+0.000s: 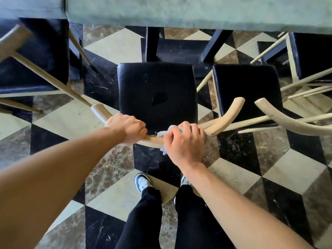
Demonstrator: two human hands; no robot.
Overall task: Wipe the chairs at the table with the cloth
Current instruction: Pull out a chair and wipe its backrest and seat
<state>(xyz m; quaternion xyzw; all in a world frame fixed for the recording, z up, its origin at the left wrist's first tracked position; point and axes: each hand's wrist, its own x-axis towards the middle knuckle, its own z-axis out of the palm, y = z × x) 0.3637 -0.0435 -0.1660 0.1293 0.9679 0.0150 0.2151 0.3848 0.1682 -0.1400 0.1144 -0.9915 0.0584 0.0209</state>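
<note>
Straight below me stands a chair with a black padded seat [156,90] and a curved pale wooden back rail [226,117]. My left hand [128,128] grips the left half of that rail. My right hand [185,144] holds a crumpled light grey-blue cloth [164,135] wrapped against the rail near its middle. Most of the cloth is hidden under my fingers; a corner hangs below the rail.
A grey-green table [197,11] runs across the top. A second chair [248,90] stands close on the right, a third [309,56] further right, another [34,54] on the left. Checkered marble floor [287,168] lies below, with my legs and shoes [143,182].
</note>
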